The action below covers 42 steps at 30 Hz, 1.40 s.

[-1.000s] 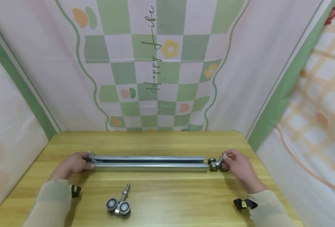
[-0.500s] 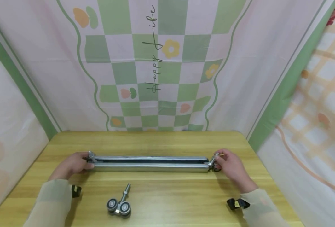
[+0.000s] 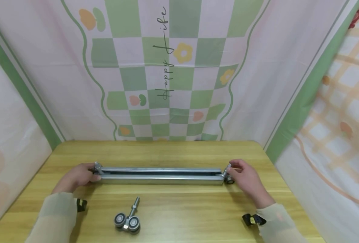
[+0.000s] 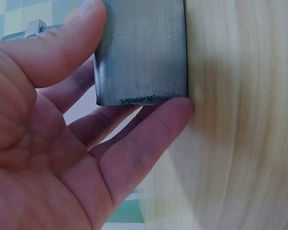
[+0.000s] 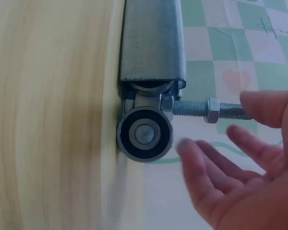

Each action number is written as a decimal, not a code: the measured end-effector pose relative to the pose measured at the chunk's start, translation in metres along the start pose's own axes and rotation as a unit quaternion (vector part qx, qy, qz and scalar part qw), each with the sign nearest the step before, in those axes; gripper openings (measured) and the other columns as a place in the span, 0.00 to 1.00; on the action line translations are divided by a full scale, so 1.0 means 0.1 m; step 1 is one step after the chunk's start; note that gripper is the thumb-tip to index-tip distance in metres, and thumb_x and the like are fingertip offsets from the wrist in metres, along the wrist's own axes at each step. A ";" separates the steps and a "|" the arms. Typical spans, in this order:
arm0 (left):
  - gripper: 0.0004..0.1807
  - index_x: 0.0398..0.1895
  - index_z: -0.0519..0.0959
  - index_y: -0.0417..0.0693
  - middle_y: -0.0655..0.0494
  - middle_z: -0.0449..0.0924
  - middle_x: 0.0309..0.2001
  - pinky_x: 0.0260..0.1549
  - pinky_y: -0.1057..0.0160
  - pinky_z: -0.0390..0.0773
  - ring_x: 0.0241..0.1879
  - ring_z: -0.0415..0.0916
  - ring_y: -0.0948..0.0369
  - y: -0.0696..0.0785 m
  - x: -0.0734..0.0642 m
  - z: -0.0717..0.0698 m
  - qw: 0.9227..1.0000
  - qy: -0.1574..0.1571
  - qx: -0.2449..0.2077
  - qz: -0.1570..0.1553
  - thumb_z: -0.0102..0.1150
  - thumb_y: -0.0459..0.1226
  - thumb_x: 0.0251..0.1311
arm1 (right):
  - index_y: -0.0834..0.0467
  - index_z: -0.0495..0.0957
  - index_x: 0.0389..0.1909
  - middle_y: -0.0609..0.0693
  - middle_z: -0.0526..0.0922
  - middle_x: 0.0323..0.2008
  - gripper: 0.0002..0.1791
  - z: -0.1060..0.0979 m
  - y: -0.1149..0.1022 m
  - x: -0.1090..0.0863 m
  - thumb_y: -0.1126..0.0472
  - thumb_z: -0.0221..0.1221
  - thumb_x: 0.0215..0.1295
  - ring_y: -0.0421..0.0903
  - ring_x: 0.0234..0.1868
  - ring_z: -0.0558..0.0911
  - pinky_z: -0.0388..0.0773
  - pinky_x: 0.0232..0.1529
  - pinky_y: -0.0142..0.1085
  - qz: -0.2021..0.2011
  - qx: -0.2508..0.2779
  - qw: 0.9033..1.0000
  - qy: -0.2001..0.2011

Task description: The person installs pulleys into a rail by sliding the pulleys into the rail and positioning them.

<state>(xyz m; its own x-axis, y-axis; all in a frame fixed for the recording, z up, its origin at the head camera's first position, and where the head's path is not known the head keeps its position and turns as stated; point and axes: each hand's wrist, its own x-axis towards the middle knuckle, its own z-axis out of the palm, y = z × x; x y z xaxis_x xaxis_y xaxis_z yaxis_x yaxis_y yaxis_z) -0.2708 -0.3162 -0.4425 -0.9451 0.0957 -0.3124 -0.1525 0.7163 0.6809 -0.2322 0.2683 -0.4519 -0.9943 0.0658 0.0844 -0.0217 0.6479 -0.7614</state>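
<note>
A silver metal track (image 3: 161, 181), slotted along its top, lies across the table. My left hand (image 3: 79, 174) grips its left end, thumb on the side wall (image 4: 144, 52) and fingers at the end. Beside that thumb, the threaded bolt (image 3: 97, 166) of one roller trolley sticks up from the slot. At the other end my right hand (image 3: 248, 180) pinches the bolt tip of a second roller trolley (image 5: 145, 134) between thumb and finger. One wheel pair sits at the track's mouth, partly inside; the other pair is outside. A nut (image 5: 213, 110) is on this bolt.
A third roller trolley (image 3: 127, 221) lies on the wooden table (image 3: 191, 212) in front of the track, its bolt pointing away. Printed curtains (image 3: 185, 84) hang behind the table and on both sides. Each wrist wears a black strap (image 3: 253, 219).
My right hand has moved left, bringing the trolley's leading wheels from outside the track into its right end, and the bolt now leans nearer the track. My left hand has stayed still.
</note>
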 end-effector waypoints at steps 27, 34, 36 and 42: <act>0.33 0.67 0.69 0.34 0.29 0.69 0.59 0.45 0.47 0.79 0.52 0.72 0.42 -0.02 0.04 0.01 1.000 -0.001 0.011 -0.005 0.67 0.36 0.61 | 0.56 0.84 0.39 0.46 0.85 0.34 0.05 0.06 -0.20 0.04 0.60 0.62 0.66 0.46 0.36 0.81 0.79 0.39 0.45 -0.086 -0.104 0.990 0.040; 0.33 0.68 0.68 0.33 0.28 0.67 0.60 0.47 0.46 0.79 0.54 0.71 0.41 -0.01 0.03 0.00 1.000 -0.002 0.006 -0.006 0.66 0.36 0.61 | 0.55 0.84 0.38 0.45 0.85 0.35 0.04 0.09 -0.21 0.06 0.60 0.62 0.67 0.46 0.36 0.81 0.79 0.39 0.46 -0.092 -0.108 0.989 0.037; 0.33 0.67 0.68 0.33 0.28 0.68 0.60 0.46 0.47 0.79 0.54 0.71 0.41 0.00 0.02 0.00 1.000 -0.002 0.001 -0.007 0.66 0.35 0.61 | 0.54 0.84 0.39 0.46 0.85 0.35 0.04 0.10 -0.22 0.07 0.60 0.62 0.67 0.46 0.37 0.81 0.79 0.39 0.46 -0.093 -0.108 0.989 0.032; 0.33 0.68 0.68 0.33 0.28 0.67 0.60 0.48 0.45 0.78 0.54 0.70 0.40 0.02 0.01 0.00 1.000 -0.005 0.002 -0.009 0.66 0.36 0.61 | 0.56 0.85 0.40 0.46 0.86 0.36 0.06 0.14 -0.30 0.07 0.60 0.63 0.67 0.47 0.38 0.81 0.79 0.39 0.47 -0.098 -0.108 0.989 0.017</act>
<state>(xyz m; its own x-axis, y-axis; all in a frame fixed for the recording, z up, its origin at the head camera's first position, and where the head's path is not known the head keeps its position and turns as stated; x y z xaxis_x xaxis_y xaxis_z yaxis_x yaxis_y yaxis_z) -0.2717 -0.3151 -0.4413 -0.9391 0.0902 -0.3317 -0.1682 0.7208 0.6724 -0.2397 0.2384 -0.4375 -0.9691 -0.0529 0.2410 -0.1861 0.7982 -0.5729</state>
